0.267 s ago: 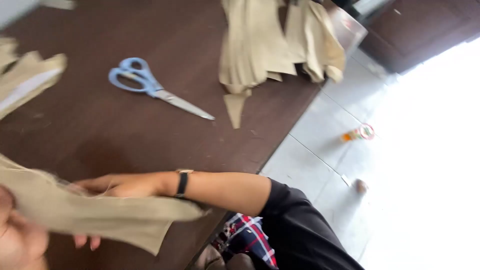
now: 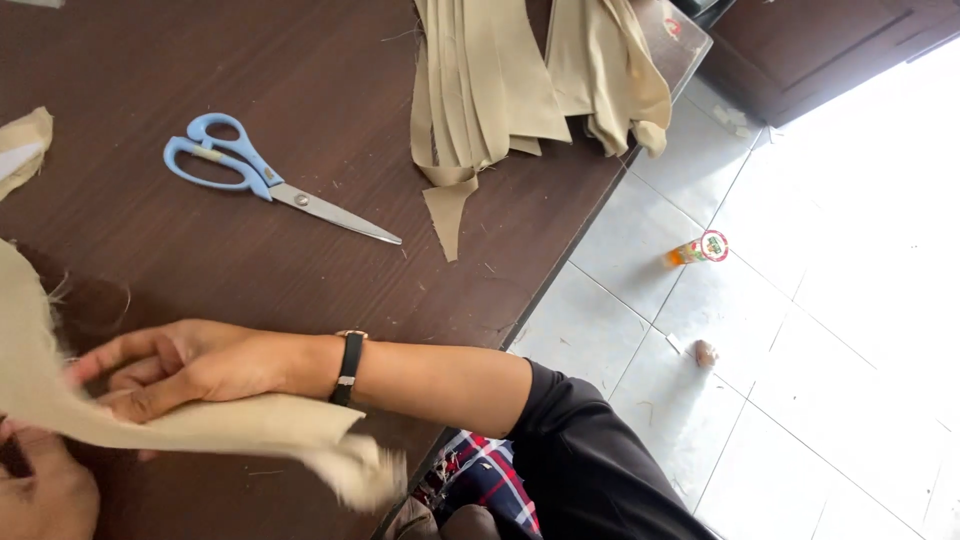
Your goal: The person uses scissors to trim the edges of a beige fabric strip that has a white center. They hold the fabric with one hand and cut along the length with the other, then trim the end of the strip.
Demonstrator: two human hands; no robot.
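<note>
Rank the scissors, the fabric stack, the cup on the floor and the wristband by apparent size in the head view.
1. Fabric stack
2. Scissors
3. Cup and wristband: these look alike in size, and the cup lies farther from the camera, so I leave them unranked.

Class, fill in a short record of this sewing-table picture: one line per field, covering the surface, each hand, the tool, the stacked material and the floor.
Surface: dark brown wooden table
Right hand: fingers pinch a beige fabric strip; black wristband on the wrist
Left hand: at the bottom left corner, touching the same strip, partly cut off by the frame
Tool: blue-handled scissors, lying closed on the table, apart from both hands
Stacked material: pile of beige fabric pieces at the far table edge
Floor: pale tiles with a small orange cup lying on them
</note>
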